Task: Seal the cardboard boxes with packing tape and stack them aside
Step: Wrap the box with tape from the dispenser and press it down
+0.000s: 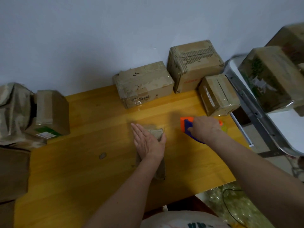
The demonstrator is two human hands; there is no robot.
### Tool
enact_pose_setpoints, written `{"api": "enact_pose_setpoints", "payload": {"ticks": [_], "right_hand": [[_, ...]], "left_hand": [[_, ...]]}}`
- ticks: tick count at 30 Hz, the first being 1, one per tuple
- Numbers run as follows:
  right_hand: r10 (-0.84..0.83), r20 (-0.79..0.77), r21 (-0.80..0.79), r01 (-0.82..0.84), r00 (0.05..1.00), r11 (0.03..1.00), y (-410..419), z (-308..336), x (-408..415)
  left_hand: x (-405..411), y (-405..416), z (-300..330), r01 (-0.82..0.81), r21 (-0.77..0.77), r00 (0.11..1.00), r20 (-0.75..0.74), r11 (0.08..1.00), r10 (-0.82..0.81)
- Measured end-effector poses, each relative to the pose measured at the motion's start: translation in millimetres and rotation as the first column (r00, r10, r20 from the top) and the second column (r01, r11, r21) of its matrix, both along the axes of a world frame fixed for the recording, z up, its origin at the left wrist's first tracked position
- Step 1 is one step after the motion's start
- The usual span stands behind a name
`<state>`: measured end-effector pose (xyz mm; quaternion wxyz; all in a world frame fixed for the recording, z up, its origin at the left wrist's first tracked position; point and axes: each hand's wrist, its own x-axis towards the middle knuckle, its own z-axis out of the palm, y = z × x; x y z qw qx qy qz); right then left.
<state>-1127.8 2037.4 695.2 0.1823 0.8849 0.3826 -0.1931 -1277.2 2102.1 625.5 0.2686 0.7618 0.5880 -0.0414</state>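
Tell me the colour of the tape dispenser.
Orange and blue tape dispenser, gripped by the right hand; head view.

small box (158, 134) — mostly hidden under left hand (148, 142) | tape dispenser (187, 125) — partly covered by right hand (205, 129) | right-side boxes (269, 79) blurred, cut off

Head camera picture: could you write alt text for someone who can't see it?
A person's left hand presses flat on a small cardboard box on a yellow wooden table, while the right hand grips an orange and blue tape dispenser. Taped boxes line the wall behind.
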Motion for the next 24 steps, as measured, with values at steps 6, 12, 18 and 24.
{"api": "enact_pose_setpoints", "payload": {"ticks": [6, 12, 18, 24], "right_hand": [[-0.220, -0.080, 0.211, 0.232, 0.972, 0.950, -24.9, -30.0, 10.5], [-0.298, -0.169, 0.176, 0.326, 0.939, 0.929, -34.7, -67.2, -15.8], [-0.325, -0.120, 0.242, 0.345, 0.938, 0.907, -30.5, -70.2, -28.2], [-0.218, -0.424, 0.687, 0.469, 0.879, 0.555, 7.8, -67.6, -78.1]], "left_hand": [[-2.5, 7.5, 4.3, -0.050, -0.109, 0.988, 0.138, 0.993, 0.065], [-33.0, 7.9, -2.4, -0.195, -0.211, 0.912, 0.319, 0.958, 0.257], [-54.2, 11.4, -6.1, -0.346, -0.224, 0.817, 0.405, 0.911, 0.410], [-48.3, 20.6, -1.6, -0.435, -0.257, 0.691, 0.519, 0.863, 0.503]]}}
